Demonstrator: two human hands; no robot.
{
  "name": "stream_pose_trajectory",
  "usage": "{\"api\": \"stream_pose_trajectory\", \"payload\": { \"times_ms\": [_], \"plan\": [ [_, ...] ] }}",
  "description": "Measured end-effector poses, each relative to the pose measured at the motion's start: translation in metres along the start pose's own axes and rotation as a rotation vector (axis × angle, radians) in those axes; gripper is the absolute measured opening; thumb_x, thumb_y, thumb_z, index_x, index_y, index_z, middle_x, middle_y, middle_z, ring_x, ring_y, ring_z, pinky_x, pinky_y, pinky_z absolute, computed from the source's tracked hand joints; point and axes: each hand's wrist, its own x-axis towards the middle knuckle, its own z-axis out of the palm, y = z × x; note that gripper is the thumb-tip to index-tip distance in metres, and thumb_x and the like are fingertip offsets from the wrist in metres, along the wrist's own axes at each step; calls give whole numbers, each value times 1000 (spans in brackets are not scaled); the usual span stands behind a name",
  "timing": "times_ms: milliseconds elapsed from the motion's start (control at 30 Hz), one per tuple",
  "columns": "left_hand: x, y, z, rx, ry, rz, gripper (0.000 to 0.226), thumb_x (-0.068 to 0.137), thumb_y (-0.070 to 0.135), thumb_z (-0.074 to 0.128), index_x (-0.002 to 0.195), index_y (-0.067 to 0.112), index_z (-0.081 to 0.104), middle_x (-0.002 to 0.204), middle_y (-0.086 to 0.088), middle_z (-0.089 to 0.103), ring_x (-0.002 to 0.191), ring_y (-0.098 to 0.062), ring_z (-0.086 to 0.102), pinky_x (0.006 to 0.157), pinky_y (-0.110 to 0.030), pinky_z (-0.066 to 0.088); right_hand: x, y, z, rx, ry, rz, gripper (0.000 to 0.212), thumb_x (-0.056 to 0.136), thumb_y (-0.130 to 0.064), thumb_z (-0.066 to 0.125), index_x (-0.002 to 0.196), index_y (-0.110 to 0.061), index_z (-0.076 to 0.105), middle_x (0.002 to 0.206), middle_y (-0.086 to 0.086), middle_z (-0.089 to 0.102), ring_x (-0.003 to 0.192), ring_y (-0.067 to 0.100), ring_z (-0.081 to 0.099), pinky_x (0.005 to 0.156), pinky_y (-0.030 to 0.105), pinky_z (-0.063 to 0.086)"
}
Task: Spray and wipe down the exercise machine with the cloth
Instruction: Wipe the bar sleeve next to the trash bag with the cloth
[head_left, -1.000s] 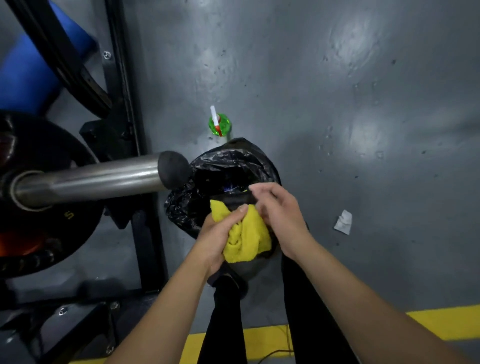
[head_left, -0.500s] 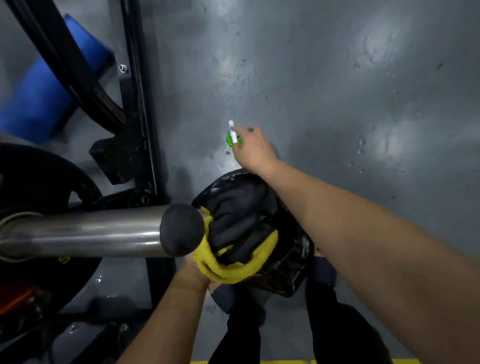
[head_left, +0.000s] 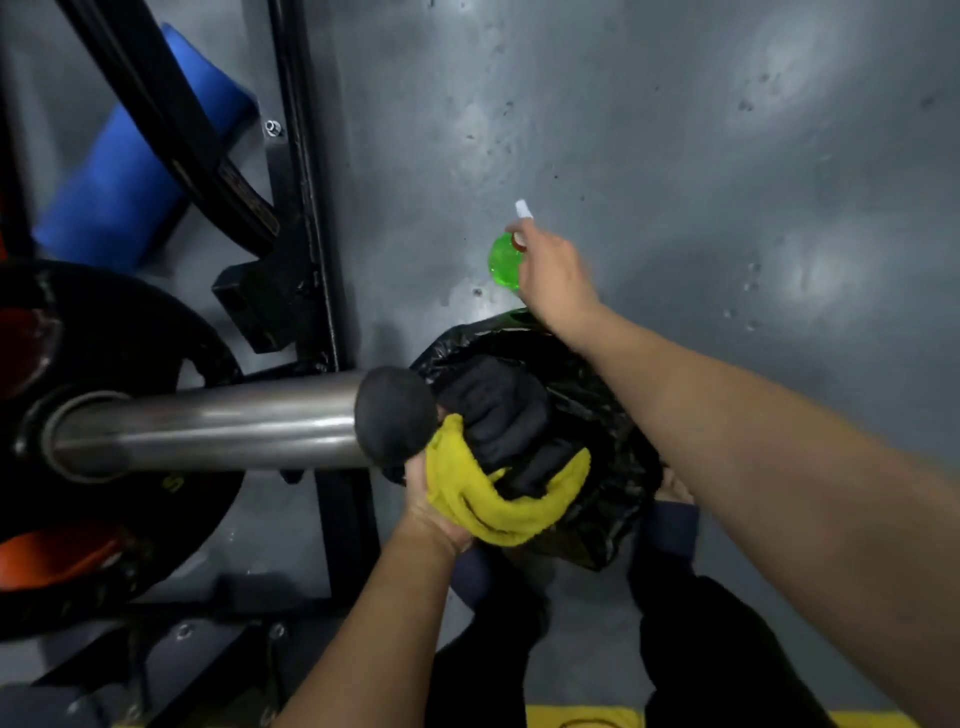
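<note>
Grey, glossy concrete floor fills most of the view, seen from above, with a yellow painted line at the bottom edge. On the left stands the exercise machine: a black steel rack upright, and a polished steel barbell sleeve jutting rightward, ending in a round black end cap. A black weight plate sits on the sleeve, with an orange plate partly visible lower left. A blue pad lies behind the rack.

My right hand reaches forward over the floor and is curled round the top of the green spray bottle. Its white nozzle pokes out past my fingers. I cannot tell whether the bottle rests on the floor or is lifted.

My left hand is lower, just below the bar's end cap, and grips the yellow cloth in a bunch. The cloth touches the end cap and is wrapped partly round a wad of dark fabric. Beneath both sits a crumpled black plastic bag, near my legs in dark trousers.
</note>
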Motion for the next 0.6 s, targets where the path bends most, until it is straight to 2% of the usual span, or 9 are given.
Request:
{"api": "stream_pose_trajectory", "payload": {
  "times_ms": [67, 100, 167, 233, 333, 400, 467, 533, 600],
  "plan": [
    [-38, -7, 24, 8, -14, -26, 47, 92, 41, 59, 121, 6, 71, 124, -22, 68, 115, -39, 67, 103, -58, 51, -43, -7, -41, 87, 23, 22, 57, 96, -2, 43, 150, -20, 44, 134, 11, 64, 113, 40, 61, 88, 43, 47],
    [-61, -11, 40, 9, -47, -33, 44, 91, 38, 54, 110, 5, 76, 116, -22, 71, 106, -38, 71, 95, -56, 56, -65, -14, -64, 106, 39, 50, 59, 99, -4, 42, 156, -22, 37, 137, 9, 63, 113, 39, 61, 84, 41, 45],
    [-106, -24, 68, 15, -29, -17, 49, 93, 37, 45, 104, 4, 80, 113, -21, 73, 101, -37, 73, 95, -51, 57, -107, -30, -110, 133, 99, 107, 58, 103, -10, 43, 158, -20, 30, 132, 11, 65, 106, 40, 61, 75, 38, 38],
    [-146, -34, 89, 73, 41, -8, 49, 88, 37, 52, 114, 4, 76, 121, -22, 71, 107, -38, 70, 101, -49, 50, -146, -40, -147, 170, 135, 105, 46, 103, -12, 46, 150, -13, 45, 126, 12, 68, 108, 41, 61, 78, 40, 39],
    [-198, -44, 116, 172, 76, -31, 64, 88, 40, 60, 142, 6, 59, 140, -23, 61, 133, -40, 56, 114, -52, 41, -201, -51, -199, 155, 197, 67, 35, 104, -19, 47, 137, -11, 58, 117, 12, 71, 104, 41, 63, 80, 41, 42],
    [-239, -52, 132, 223, 36, -17, 67, 93, 47, 59, 146, 6, 55, 144, -22, 58, 138, -39, 51, 119, -52, 36, -239, -70, -238, 121, 190, -9, 34, 106, -28, 46, 133, -14, 61, 111, 10, 71, 99, 35, 62, 76, 39, 39],
    [-276, -63, 139, 271, 1, 29, 64, 94, 50, 60, 142, 7, 60, 141, -20, 61, 134, -37, 56, 119, -51, 37, -275, -92, -268, 112, 138, -95, 35, 106, -37, 46, 132, -19, 62, 111, 4, 70, 101, 28, 61, 77, 38, 44],
    [-306, -72, 141, 511, 44, 148, 55, 90, 51, 69, 127, 10, 71, 127, -17, 71, 122, -33, 65, 114, -50, 44, -302, -114, -292, 177, 153, -104, 33, 105, -42, 51, 125, -22, 67, 106, -1, 70, 98, 23, 63, 81, 40, 50],
    [-339, -80, 139, 858, 213, 328, 48, 87, 52, 70, 103, 7, 78, 103, -13, 78, 104, -30, 73, 102, -46, 53, -327, -138, -311, 260, 159, -133, 25, 101, -37, 62, 119, -22, 72, 94, -4, 70, 86, 18, 61, 79, 36, 48]
  ]
}}
